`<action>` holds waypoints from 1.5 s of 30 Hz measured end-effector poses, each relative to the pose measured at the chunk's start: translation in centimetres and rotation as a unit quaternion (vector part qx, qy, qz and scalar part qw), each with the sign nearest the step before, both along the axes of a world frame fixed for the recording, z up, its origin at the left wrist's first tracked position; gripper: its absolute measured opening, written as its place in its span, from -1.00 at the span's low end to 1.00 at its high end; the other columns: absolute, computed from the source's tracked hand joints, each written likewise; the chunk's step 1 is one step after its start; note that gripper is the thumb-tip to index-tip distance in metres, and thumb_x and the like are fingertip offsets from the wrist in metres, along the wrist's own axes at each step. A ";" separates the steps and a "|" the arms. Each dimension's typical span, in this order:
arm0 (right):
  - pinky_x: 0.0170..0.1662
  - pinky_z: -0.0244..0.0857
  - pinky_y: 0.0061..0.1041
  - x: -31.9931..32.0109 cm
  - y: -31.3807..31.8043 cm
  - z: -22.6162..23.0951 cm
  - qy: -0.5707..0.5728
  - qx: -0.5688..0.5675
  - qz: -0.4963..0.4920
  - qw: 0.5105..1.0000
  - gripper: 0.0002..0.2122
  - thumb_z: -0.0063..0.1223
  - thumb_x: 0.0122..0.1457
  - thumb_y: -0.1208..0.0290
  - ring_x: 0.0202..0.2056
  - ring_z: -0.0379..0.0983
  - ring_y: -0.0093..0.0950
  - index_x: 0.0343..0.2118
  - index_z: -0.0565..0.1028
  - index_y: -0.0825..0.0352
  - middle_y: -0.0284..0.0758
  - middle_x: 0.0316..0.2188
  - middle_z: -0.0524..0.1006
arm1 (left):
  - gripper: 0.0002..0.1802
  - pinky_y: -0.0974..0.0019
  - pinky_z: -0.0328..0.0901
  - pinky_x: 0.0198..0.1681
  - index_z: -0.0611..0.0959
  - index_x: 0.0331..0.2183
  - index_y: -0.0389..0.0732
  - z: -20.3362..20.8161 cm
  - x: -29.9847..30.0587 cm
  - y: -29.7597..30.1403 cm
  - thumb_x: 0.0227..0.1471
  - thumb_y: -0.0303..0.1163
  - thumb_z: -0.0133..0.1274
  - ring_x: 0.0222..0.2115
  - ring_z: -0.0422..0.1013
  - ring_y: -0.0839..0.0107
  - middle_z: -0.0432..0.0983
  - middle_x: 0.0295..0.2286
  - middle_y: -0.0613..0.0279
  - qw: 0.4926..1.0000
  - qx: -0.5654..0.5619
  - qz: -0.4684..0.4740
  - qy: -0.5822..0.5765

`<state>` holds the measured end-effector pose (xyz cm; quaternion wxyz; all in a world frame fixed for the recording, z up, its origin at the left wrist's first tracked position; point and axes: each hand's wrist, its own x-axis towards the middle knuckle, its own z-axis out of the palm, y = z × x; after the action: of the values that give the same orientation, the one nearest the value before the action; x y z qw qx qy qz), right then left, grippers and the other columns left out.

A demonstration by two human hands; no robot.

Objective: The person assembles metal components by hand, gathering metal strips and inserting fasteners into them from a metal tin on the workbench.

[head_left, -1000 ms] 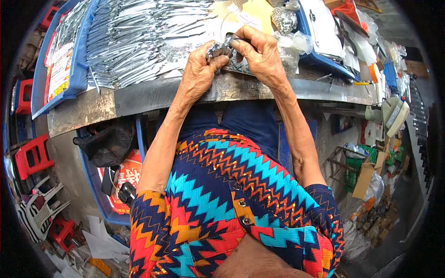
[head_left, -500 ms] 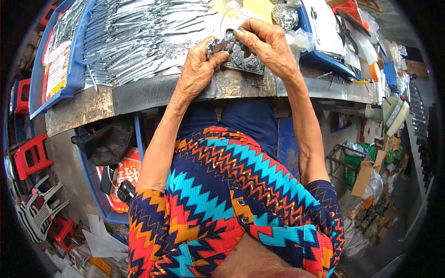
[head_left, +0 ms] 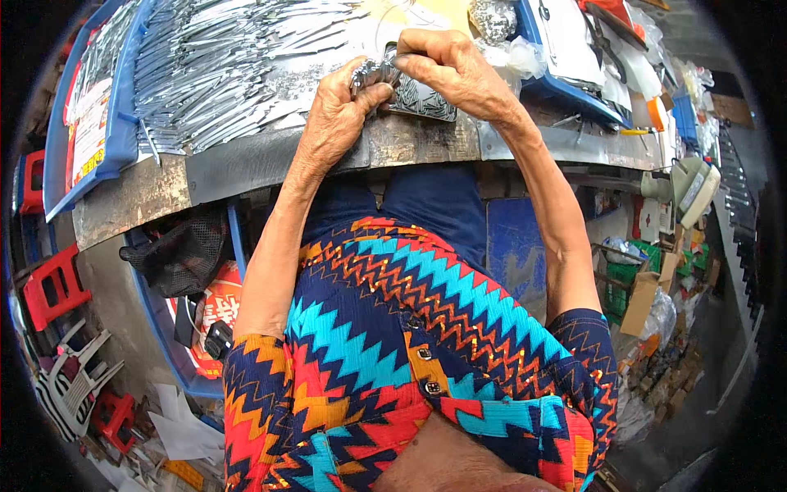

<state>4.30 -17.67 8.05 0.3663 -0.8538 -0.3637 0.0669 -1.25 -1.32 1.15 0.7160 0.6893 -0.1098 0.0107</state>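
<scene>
My left hand (head_left: 334, 111) is closed round a cluster of small shiny metal parts (head_left: 366, 75), which stick out between thumb and fingers above the bench's front edge. Close to its right, my right hand (head_left: 457, 72) makes a pinch at the cluster's side. Whatever lies in that pinch is too small to make out. Under the right hand sits a shallow tray of small metal pins (head_left: 422, 102), partly covered by the fingers. To the left, many long thin metal strips (head_left: 209, 74) lie spread in layers over the bench.
A blue tray (head_left: 123, 123) holding more strips stands at the bench's left end. Another blue tray (head_left: 566, 94) with white sheets is at the right, beside clear plastic bags (head_left: 525, 61). A clear bag of small metal parts (head_left: 493, 20) lies farther back. Below hangs a black mesh bag (head_left: 184, 254).
My right hand has turned, its fingers curling in more, and stays beside the left. The whole view has shifted slightly; my left hand keeps hold of the metal parts.
</scene>
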 end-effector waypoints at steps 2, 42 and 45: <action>-0.50 0.12 -0.45 0.2 -0.1 -0.1 0.011 0.006 0.005 1.000 -0.80 -0.09 0.05 0.37 -0.62 0.20 -0.52 -0.55 0.35 0.44 -0.28 -0.72 0.24 | -0.88 0.50 0.22 -0.40 0.51 -0.44 -0.28 0.0 0.0 0.1 -0.01 -0.41 0.03 -0.52 0.30 0.60 0.43 -0.56 0.37 1.000 0.016 -0.004 -0.004; -0.42 0.21 -0.31 0.8 -3.8 -4.2 -0.127 -0.090 -0.087 0.984 -0.86 -0.07 0.03 0.48 -0.52 0.34 -0.17 -0.44 0.27 0.44 -0.08 -0.60 0.34 | -0.79 0.49 0.25 -0.37 0.54 -0.38 -0.30 0.1 0.0 0.0 -0.01 -0.34 0.05 -0.50 0.34 0.60 0.49 -0.55 0.34 0.999 -0.023 0.024 0.013; -0.52 0.23 -0.48 1.1 -4.0 -4.1 -0.033 -0.015 -0.129 0.991 -0.85 -0.05 0.01 0.48 -0.61 0.34 -0.43 -0.52 0.31 0.48 -0.23 -0.70 0.34 | -0.78 0.49 0.25 -0.37 0.54 -0.37 -0.30 -0.1 0.1 0.1 0.00 -0.32 0.05 -0.49 0.34 0.60 0.49 -0.54 0.34 1.000 -0.013 0.025 0.008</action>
<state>5.39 -21.70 3.98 0.3471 -0.9006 -0.2616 -0.0034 -1.13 -1.25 1.10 0.7251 0.6827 -0.0869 0.0244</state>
